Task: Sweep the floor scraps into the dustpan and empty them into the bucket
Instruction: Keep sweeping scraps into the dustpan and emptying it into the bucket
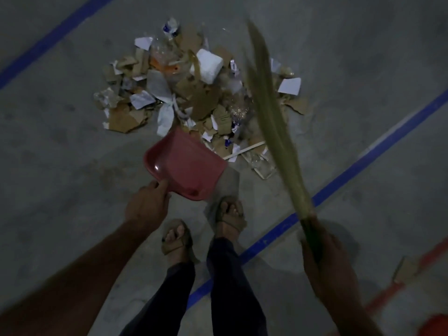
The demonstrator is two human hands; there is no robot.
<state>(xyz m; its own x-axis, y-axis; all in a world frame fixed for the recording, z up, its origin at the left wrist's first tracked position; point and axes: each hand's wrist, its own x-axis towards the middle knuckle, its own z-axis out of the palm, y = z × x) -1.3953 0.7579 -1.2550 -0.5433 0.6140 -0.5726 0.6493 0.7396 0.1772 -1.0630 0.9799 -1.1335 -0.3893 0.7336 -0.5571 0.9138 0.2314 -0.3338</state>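
Note:
A heap of scraps (pixel 194 93), torn cardboard, white paper and clear plastic, lies on the grey concrete floor ahead of me. A red dustpan (pixel 186 163) sits at the heap's near edge with its mouth toward the scraps, and nothing shows inside it. My left hand (pixel 148 204) grips the dustpan at its near end. My right hand (pixel 324 258) holds a grass broom (pixel 274 112) by its green handle; the bristles reach up and left over the right side of the heap and look blurred.
My two sandalled feet (pixel 203 229) stand just behind the dustpan. Blue tape lines (pixel 339 183) cross the floor at the right and upper left. A loose cardboard piece (pixel 406 270) lies on a red line at the right. A red object (pixel 436 326) shows in the bottom right corner.

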